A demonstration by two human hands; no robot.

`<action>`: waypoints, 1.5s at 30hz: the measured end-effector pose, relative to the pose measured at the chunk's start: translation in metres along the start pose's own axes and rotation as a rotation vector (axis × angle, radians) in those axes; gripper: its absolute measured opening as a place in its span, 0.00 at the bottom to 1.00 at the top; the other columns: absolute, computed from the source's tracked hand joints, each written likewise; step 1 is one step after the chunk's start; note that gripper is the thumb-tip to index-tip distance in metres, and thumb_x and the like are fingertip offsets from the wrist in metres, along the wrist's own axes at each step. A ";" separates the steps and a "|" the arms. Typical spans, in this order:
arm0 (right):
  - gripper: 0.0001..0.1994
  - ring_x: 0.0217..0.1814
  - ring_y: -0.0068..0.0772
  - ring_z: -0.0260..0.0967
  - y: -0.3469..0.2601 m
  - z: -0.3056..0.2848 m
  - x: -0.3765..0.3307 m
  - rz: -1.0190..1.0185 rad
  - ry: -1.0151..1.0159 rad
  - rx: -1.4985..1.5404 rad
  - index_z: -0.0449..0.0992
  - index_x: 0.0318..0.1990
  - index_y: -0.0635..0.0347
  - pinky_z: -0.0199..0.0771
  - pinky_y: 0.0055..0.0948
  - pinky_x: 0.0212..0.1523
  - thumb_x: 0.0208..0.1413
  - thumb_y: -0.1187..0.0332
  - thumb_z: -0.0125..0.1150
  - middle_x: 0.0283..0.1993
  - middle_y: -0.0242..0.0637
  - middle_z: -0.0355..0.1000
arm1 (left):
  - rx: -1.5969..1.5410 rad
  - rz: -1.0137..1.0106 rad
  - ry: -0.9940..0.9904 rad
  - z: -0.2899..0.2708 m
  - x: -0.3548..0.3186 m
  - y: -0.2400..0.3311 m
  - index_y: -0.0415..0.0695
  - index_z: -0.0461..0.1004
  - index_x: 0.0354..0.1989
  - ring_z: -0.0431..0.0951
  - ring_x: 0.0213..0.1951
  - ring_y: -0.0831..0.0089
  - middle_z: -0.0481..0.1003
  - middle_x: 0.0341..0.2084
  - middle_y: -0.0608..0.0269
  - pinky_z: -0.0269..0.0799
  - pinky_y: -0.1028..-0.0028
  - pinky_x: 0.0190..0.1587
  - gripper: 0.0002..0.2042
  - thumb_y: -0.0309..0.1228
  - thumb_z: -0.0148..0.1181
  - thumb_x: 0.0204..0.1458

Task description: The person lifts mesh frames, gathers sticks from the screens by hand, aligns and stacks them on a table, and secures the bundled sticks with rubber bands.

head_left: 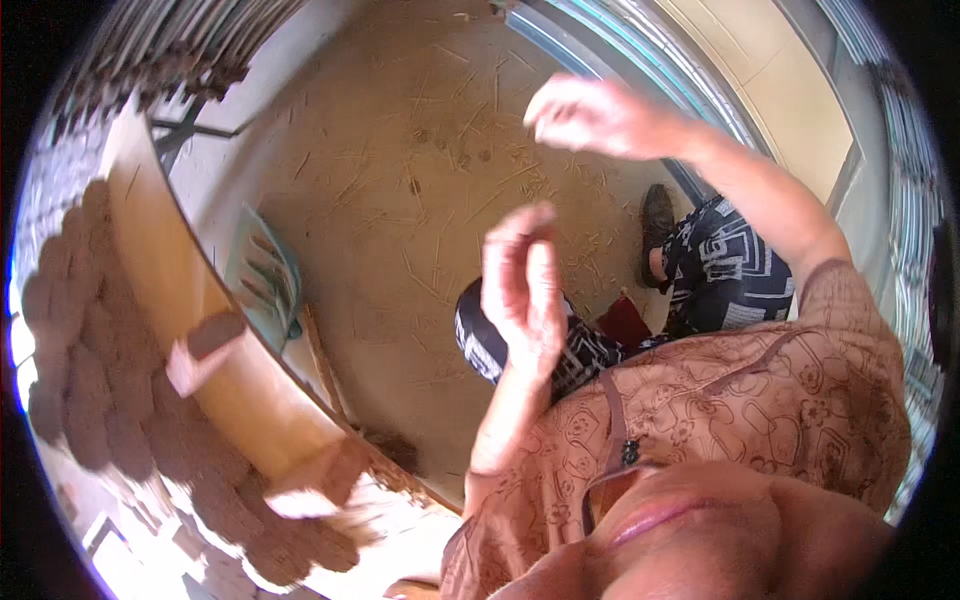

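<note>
My left hand (522, 295) is raised in front of my patterned trousers (735, 265), its fingers loosely bent and the thumb standing apart from them. I see nothing between thumb and fingers, though the fingertips are dark and blurred. Farther out and to the right, my right hand (595, 118) hangs in the air over the floor, its fingers pointing left. Motion smears them, so whether they hold anything does not show. Neither hand appears to touch the things around it.
Thin sticks litter the brown floor (370, 230). At left, a yellow wooden board (150, 215) borders stacked brown round-ended bundles (100, 350); two blocks (205, 350) rest on it. A teal plastic container (265, 270) stands beside it. Metal rails (560, 40) run at upper right.
</note>
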State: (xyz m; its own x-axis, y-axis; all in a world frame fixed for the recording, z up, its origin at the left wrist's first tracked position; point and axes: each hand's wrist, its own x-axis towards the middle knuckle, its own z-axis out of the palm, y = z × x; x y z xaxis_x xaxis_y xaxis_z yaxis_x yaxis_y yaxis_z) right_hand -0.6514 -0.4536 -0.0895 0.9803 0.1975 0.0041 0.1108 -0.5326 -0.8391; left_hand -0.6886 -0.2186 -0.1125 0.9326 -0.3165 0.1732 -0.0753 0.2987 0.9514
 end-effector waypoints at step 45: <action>0.24 0.52 0.26 0.73 0.015 -0.155 -0.346 0.392 1.397 -0.230 0.75 0.54 0.60 0.67 0.27 0.57 0.61 0.49 0.56 0.47 0.38 0.78 | -0.317 -0.381 -0.220 0.154 0.120 0.011 0.33 0.69 0.48 0.79 0.40 0.62 0.75 0.42 0.50 0.77 0.68 0.47 0.12 0.28 0.52 0.60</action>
State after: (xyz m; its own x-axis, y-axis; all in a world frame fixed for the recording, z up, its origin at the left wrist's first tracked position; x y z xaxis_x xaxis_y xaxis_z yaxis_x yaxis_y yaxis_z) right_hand -0.9632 -0.6574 -0.0189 0.2969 -0.8552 0.4249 -0.3019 -0.5062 -0.8078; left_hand -0.6316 -0.3921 -0.0422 0.7747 -0.6263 -0.0874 0.3956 0.3722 0.8397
